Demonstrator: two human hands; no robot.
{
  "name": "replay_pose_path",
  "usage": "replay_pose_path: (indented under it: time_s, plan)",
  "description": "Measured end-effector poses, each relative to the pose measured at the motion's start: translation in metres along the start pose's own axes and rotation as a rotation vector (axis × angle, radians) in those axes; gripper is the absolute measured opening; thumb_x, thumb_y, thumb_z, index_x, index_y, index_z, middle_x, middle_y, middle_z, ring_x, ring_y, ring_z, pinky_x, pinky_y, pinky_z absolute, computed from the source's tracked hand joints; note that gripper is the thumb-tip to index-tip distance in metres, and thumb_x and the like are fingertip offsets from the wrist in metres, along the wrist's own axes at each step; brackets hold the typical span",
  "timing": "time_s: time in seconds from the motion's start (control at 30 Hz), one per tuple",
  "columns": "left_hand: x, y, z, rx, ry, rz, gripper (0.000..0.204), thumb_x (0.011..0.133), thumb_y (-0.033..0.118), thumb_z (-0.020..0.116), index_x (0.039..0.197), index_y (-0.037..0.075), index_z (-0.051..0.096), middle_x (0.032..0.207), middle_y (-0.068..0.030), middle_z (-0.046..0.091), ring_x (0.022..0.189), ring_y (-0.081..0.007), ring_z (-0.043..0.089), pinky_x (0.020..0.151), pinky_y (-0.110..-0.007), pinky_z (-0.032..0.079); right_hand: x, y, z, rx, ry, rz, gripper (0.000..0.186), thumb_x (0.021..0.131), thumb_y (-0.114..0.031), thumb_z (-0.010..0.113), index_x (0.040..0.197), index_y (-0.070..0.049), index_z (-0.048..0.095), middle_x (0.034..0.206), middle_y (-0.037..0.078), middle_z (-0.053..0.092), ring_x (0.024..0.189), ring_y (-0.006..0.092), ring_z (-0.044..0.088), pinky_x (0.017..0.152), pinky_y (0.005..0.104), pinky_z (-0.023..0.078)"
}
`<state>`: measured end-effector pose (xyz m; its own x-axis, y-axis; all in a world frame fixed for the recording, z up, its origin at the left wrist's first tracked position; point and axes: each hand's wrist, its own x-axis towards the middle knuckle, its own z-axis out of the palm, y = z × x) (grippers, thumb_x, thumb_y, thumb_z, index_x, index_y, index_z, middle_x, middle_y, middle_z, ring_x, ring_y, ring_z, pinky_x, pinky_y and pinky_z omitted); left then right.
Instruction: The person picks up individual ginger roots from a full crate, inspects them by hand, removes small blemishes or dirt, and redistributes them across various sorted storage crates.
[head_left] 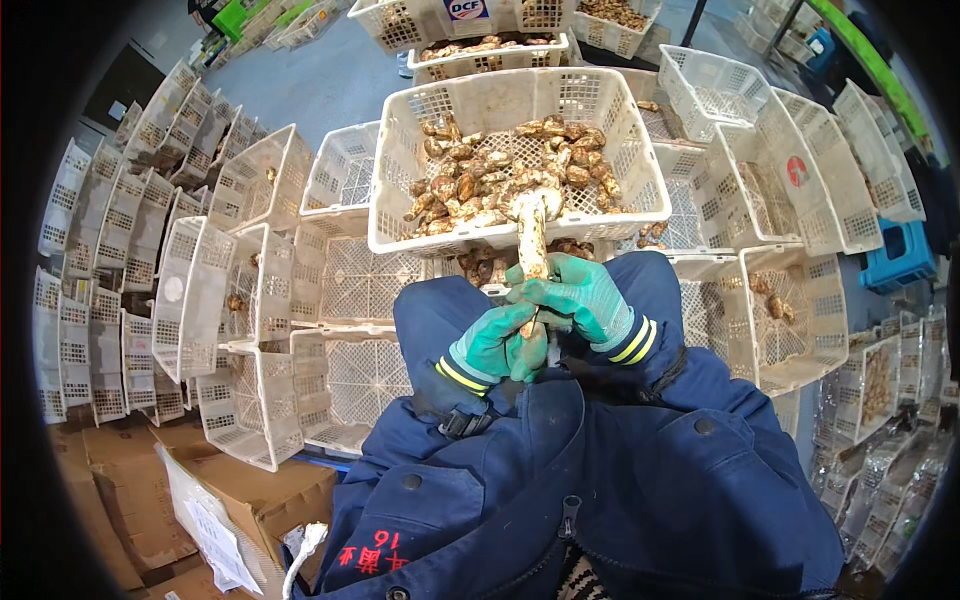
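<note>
A long, pale mushroom [532,240] with brown flecks stands upright before me, its cap over the front rim of a white mesh crate [392,185] full of brown mushrooms [455,185]. My right hand [574,300], in a green glove, is closed around the lower stalk. My left hand [500,340], gloved alike, is closed at the stalk's bottom end. A thin dark object, perhaps a blade, crosses the stalk between my hands; I cannot tell which hand holds it. The crate sits just beyond my knees.
Stacked white crates surround me at left [180,290], right [800,300] and behind the mushroom crate, some holding mushrooms. Cardboard boxes [280,485] lie at lower left. A blue plastic stool [895,255] stands at right. Wrapped crates [865,390] fill the lower right.
</note>
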<state>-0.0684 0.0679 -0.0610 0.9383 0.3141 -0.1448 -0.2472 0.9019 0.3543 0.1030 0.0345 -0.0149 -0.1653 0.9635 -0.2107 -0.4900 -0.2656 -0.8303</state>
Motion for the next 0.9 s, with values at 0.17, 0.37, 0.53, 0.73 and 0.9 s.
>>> replay_pose_path:
  time_s: [0.17, 0.37, 0.53, 0.73, 0.9]
  plan:
    - [0.005, -0.007, -0.004, 0.551, 0.217, 0.145, 0.027, 0.094, 0.017, 0.046, 0.116, 0.001, 0.052, 0.101, -0.0091, 0.061, 0.088, -0.0181, 0.061, 0.076, -0.029, 0.05, -0.01, -0.006, -0.009, -0.394, 0.165, -0.155, 0.02, 0.082, -0.014, 0.066, 0.096, 0.0, 0.062, 0.076, 0.002, 0.062, 0.065, 0.0047, 0.052, 0.053, 0.0191, 0.038]
    - [0.006, -0.001, 0.034, 0.579, 0.484, 0.427, 0.036, 0.095, 0.024, 0.047, 0.12, -0.001, 0.051, 0.101, -0.0079, 0.061, 0.085, -0.0138, 0.06, 0.076, -0.026, 0.05, -0.01, 0.004, -0.018, -0.644, 0.23, -0.178, 0.033, 0.079, -0.028, 0.067, 0.093, 0.001, 0.063, 0.071, 0.01, 0.061, 0.061, 0.0163, 0.058, 0.055, 0.0307, 0.045]
    - [0.017, -0.003, 0.027, 0.82, 0.543, 0.505, 0.034, 0.093, 0.019, 0.052, 0.119, -0.002, 0.052, 0.105, -0.0069, 0.06, 0.091, -0.0111, 0.056, 0.078, -0.024, 0.046, -0.006, 0.003, 0.001, -1.618, 0.191, -0.516, 0.028, 0.068, -0.034, 0.066, 0.074, -0.008, 0.059, 0.071, 0.01, 0.058, 0.076, 0.0301, 0.057, 0.069, 0.043, 0.042]
    - [-0.001, 0.015, 0.02, 0.604, 0.417, 0.522, 0.046, 0.095, 0.034, 0.042, 0.122, -0.003, 0.05, 0.102, -0.0139, 0.062, 0.092, -0.0218, 0.062, 0.073, -0.031, 0.055, -0.02, -0.007, -0.007, -1.01, 0.161, -0.497, 0.044, 0.078, -0.025, 0.064, 0.116, -0.004, 0.056, 0.097, 0.015, 0.061, 0.09, 0.0267, 0.061, 0.081, 0.0371, 0.047]
    - [-0.007, 0.022, 0.003, 0.489, 0.338, 0.534, 0.047, 0.09, 0.028, 0.043, 0.122, -0.006, 0.048, 0.104, -0.0178, 0.062, 0.095, -0.026, 0.063, 0.077, -0.032, 0.054, -0.037, -0.007, -0.028, -0.888, 0.191, -0.304, 0.041, 0.085, -0.02, 0.06, 0.121, -0.002, 0.051, 0.105, 0.013, 0.062, 0.086, 0.0184, 0.063, 0.074, 0.0316, 0.05]
